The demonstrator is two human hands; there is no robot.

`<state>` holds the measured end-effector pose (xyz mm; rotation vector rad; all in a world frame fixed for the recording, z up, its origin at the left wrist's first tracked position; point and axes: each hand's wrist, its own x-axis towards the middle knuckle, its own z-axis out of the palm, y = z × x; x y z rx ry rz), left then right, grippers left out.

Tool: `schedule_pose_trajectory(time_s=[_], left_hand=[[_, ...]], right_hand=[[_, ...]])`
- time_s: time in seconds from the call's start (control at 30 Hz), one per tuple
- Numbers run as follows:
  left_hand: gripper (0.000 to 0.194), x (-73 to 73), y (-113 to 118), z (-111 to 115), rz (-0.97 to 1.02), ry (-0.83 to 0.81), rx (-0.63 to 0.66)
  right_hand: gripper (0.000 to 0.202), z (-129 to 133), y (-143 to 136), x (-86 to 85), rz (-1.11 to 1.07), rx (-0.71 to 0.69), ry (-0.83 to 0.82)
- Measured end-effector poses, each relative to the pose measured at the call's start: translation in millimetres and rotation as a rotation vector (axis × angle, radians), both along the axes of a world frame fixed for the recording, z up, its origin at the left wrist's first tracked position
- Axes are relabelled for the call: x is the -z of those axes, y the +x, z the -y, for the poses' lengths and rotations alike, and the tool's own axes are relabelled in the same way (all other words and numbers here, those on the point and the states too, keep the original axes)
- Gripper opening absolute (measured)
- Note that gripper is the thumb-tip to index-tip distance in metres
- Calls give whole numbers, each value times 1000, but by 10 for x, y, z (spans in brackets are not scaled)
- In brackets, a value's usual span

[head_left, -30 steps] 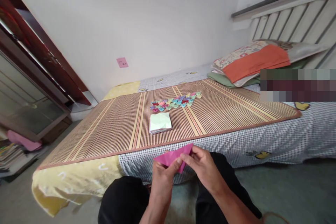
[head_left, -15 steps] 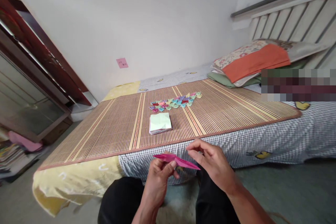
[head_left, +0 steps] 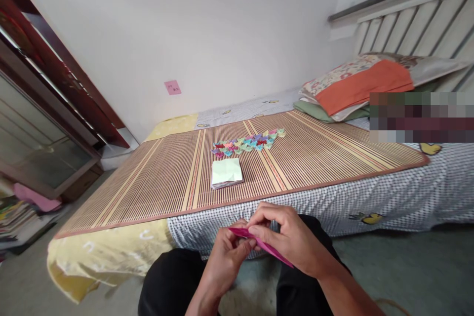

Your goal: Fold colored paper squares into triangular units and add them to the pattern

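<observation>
A folded piece of magenta paper point(head_left: 273, 251), long and pointed at its ends, is held between my two hands above my knees. My left hand point(head_left: 230, 253) pinches it from the left, thumb along its near side. On its upper edge, the thumb and fingers of my right hand point(head_left: 287, 234) are closed, covering part of the middle. Beyond my hands, a stack of square paper point(head_left: 226, 172) with a pale green sheet on top lies on the striped mat. Behind the stack, several small folded paper pieces point(head_left: 247, 144) in many colours sit in slanting rows.
The striped bamboo mat point(head_left: 148, 182) covers most of the bed. Pillows point(head_left: 365, 86) are piled at the right, by the slatted headboard point(head_left: 414, 24). A pink paper point(head_left: 172, 87) is on the wall. Books point(head_left: 18, 219) lie at the lower left.
My right hand has moved left and closed on the magenta paper, which was in my left hand alone. The paper's right end now points lower and more toward me.
</observation>
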<state>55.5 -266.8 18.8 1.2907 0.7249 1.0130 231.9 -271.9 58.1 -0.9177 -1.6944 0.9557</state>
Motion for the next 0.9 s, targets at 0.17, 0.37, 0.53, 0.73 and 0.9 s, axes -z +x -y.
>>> schedule_pose_trajectory(time_s=[0.17,0.37,0.53,0.73,0.9], left_hand=[[28,-14,5,5,-20,-95,-5],[29,13,-11,-4,-13,-151,5],[23,46,-28,-16,1,-142,31],[26,-1,-109,-39,-14,-158,-5],[33,-22,-200,-67,-4,-161,-72]], right_hand=[[14,-24,2,55,46,35,5],[15,-46,-4,64,110,16,74],[15,-63,14,39,192,3,37],[11,-176,106,188,69,-118,-188],[4,-308,114,470,-295,-193,-454]])
